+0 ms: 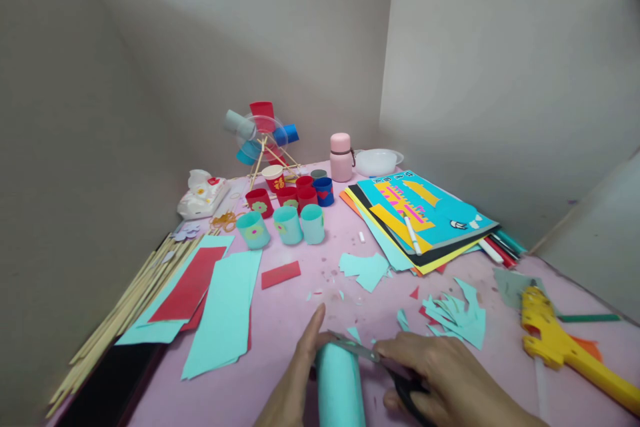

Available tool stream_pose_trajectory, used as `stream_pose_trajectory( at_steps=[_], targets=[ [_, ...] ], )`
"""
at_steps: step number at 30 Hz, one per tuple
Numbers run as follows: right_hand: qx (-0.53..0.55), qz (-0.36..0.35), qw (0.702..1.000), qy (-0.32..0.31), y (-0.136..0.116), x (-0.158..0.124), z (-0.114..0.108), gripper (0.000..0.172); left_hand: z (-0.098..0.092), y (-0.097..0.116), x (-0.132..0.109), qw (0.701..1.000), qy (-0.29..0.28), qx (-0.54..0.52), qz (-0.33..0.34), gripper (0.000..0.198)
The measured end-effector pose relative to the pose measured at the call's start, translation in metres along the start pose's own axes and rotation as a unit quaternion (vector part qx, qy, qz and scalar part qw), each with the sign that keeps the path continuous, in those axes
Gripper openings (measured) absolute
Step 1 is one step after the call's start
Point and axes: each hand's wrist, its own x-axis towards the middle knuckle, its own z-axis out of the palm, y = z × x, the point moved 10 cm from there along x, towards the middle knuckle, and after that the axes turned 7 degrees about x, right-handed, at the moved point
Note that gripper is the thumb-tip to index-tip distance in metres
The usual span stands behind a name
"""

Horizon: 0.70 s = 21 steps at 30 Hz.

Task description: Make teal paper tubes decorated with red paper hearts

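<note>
Workpiece: a teal paper tube (340, 390), matte and smooth, a plain cylinder lying on the pink table (290, 320) at 6 o'clock in the view, its far end towards 12 and its near end cut off by the frame edge. The left hand (295, 380) clasps the tube from its 9 o'clock side, thumb laid up along the wall; the fingers are hidden beneath. The right hand (445, 373) is closed around the black handles of the scissors (357, 347), which it largely covers. The thin grey metal blades cross the far end of the tube; whether they are parted cannot be made out. At 3 o'clock of the tube lie jagged teal offcuts (457, 313), and further out a yellow plastic glue gun (555, 340), its handle cut off by the frame. At 9 to 10 o'clock lie flat teal sheets (225, 313) over a red sheet (190, 287), with a bundle of thin wooden sticks (125, 313) beyond. Towards 12 stand short teal paper cups (287, 225), a stick-and-cup wheel model (263, 133) and a pink bottle (341, 157). At 1 o'clock lies a fanned stack of coloured card (425, 213).
</note>
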Motion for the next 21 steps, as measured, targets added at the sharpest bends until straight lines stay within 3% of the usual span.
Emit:
stream_pose_trajectory(
  at_steps=[4, 7, 10, 13, 15, 21],
  targets=[
    [-0.002, 0.002, 1.000, 0.000, 0.002, -0.002, 0.002, 0.012, 0.002, -0.011, 0.015, 0.995, -0.017, -0.063, -0.081, 0.054],
    [0.009, 0.005, 1.000, -0.007, 0.003, -0.002, 0.004, 0.008, 0.003, -0.024, 0.022, 0.986, -0.017, -0.092, -0.135, 0.057],
    [0.023, 0.010, 1.000, 0.017, 0.004, -0.001, -0.003, 0.008, -0.007, -0.028, 0.023, 0.987, 0.032, -0.102, -0.121, 0.066],
    [0.027, 0.019, 0.998, 0.053, 0.005, -0.001, -0.013, 0.023, -0.017, -0.024, 0.019, 0.985, 0.075, -0.123, -0.098, 0.083],
    [0.016, 0.020, 0.999, 0.048, 0.004, -0.001, -0.013, 0.030, -0.017, -0.019, 0.016, 0.983, 0.075, -0.135, -0.103, 0.090],
    [0.012, 0.000, 1.000, 0.024, -0.005, 0.000, -0.005, 0.021, -0.005, -0.010, 0.015, 0.963, 0.068, -0.219, -0.138, 0.065]
  ],
)
